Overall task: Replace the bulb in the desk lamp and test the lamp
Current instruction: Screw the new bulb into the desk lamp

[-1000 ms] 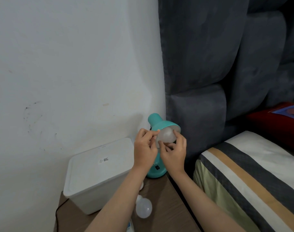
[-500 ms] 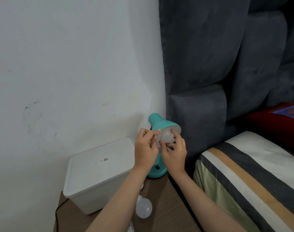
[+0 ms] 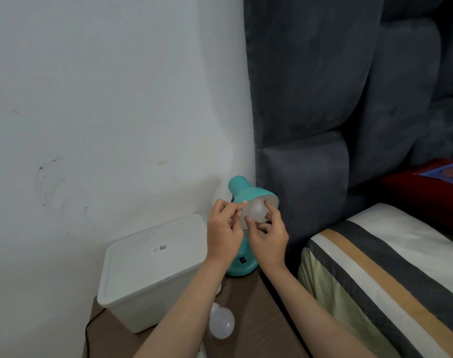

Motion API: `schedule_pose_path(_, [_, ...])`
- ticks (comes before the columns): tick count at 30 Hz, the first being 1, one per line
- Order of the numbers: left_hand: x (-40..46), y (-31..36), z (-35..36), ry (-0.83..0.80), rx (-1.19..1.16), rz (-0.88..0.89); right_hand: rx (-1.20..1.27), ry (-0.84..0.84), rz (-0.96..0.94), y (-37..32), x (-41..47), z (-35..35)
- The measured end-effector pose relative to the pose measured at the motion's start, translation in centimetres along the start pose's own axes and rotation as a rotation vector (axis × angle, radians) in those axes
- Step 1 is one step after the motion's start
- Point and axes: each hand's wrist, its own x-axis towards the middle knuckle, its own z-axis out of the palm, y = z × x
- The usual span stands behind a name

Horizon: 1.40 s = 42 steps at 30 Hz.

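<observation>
A teal desk lamp [image 3: 242,192] stands at the back of the wooden bedside table [image 3: 259,306], its shade tilted toward me. Inside the shade sits a white bulb [image 3: 255,210]. My right hand [image 3: 268,233] has its fingertips around that bulb from the right and below. At the shade's left rim, my left hand [image 3: 224,229] pinches the edge with thumb and forefinger. The lamp's base [image 3: 242,264] with a small black switch shows between my wrists. A second white bulb [image 3: 221,324] lies on the table beside my left forearm. The lamp is dark.
A white lidded plastic box [image 3: 153,270] fills the table's left half, against the white wall. A black cord [image 3: 87,332] runs down at the table's left edge. A grey padded headboard [image 3: 323,112] and a striped bed [image 3: 388,275] stand close on the right.
My right fingers have shifted around the bulb in the shade, the thumb dropping lower. The left hand stays at the shade's rim. The lamp and loose bulb have not moved.
</observation>
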Motion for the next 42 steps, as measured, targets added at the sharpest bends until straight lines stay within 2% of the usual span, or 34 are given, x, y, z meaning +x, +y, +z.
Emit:
schedule_pose_path(5, [-0.2, 0.0, 0.2, -0.006, -0.005, -0.006, -0.058, 0.002, -0.121, -0.1, -0.2, 0.0])
schedule_pose_path(12, [-0.1, 0.0, 0.0, -0.002, -0.019, -0.011, -0.005, 0.01, -0.011, 0.0, 0.2, -0.2])
schedule_pose_path(18, [-0.1, 0.0, 0.1, -0.003, -0.02, -0.011, -0.086, -0.008, -0.128, 0.1, -0.2, 0.0])
schedule_pose_path(27, [-0.3, 0.1, 0.0, -0.006, -0.003, -0.015, -0.009, 0.006, 0.02, -0.6, 0.1, -0.2])
schedule_pose_path(32, [-0.2, 0.4, -0.5, -0.088, -0.014, -0.09, -0.035, -0.076, 0.047, -1.9, 0.3, -1.1])
schedule_pose_path(36, [-1.2, 1.0, -2.2, -0.177, 0.034, -0.094, -0.088, -0.013, 0.01, -2.8, -0.8, -1.7])
schedule_pose_path(39, [-3.5, 0.6, -4.2, -0.16, 0.072, -0.136, -0.128, -0.015, -0.062, -3.3, -2.5, -1.4])
schedule_pose_path(42, [-6.2, -1.0, -6.7, -0.138, 0.144, -0.252, -0.147, -0.1, -0.129, -3.7, -4.4, -0.3])
